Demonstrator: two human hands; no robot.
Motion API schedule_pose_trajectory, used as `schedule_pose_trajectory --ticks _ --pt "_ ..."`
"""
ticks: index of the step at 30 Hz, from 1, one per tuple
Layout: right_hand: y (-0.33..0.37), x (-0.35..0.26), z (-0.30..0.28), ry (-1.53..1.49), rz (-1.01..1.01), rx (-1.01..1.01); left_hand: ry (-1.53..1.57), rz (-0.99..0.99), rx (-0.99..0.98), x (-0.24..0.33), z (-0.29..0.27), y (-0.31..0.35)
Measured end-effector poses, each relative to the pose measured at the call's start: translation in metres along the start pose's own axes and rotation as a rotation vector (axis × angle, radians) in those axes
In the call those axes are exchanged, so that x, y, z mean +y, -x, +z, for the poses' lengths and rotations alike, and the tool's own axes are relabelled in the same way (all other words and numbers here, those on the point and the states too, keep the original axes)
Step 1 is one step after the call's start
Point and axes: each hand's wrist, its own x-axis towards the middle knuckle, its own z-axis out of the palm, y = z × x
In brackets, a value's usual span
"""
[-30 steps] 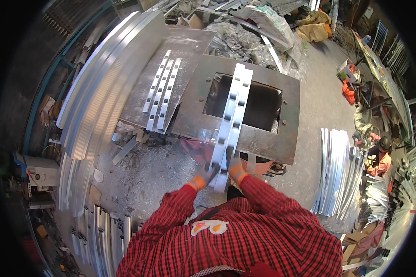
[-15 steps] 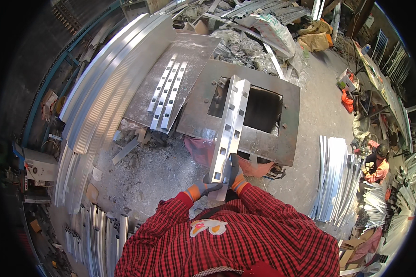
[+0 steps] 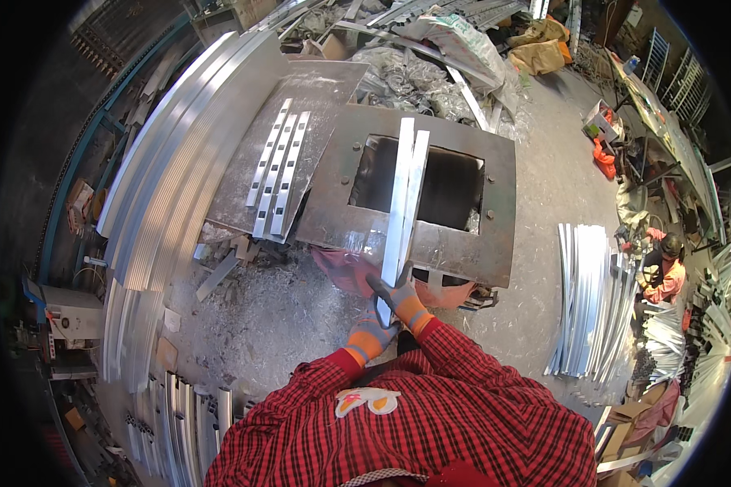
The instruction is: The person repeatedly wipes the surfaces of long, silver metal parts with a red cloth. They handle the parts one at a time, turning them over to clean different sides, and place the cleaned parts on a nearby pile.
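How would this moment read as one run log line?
left hand: at near end of metal bars | right hand: gripping them farther up | metal bars: extending over metal plate opening | nearby: punched strips on sheet

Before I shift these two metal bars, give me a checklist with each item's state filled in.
1. Right hand closed around the bars: ok.
2. Left hand firmly gripping the near end: cannot tell; it is there, but its hold is partly hidden.
3. Bars resting on the table: cannot tell; they extend over its opening.
4. Holes showing on the bars: not ok; plain faces show.
5. Three punched strips apart from the hands: ok.
6. Co-worker away from the bars: ok.
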Motion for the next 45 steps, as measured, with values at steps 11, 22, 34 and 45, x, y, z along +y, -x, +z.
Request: schedule_pose_trajectory --ticks 11,22,34,45 --pt "-0.005 -0.028 -0.054 -1.314 0.310 -0.409 0.136 0.189 0.682 0.019 -0.033 -0.009" --pt "-0.088 -0.018 -0.057 -0.920 0.250 -0.001 0.288 0.060 0.064 0.016 -0.051 -0.094" --pt "0.021 0.054 0.000 -0.333 0.103 -0.024 0.568 -0.134 0.004 -0.040 -0.001 0.005" --pt "-0.034 0.038 0.013 0.439 -0.397 0.099 0.272 -0.001 0.087 -0.074 -0.019 -0.049"
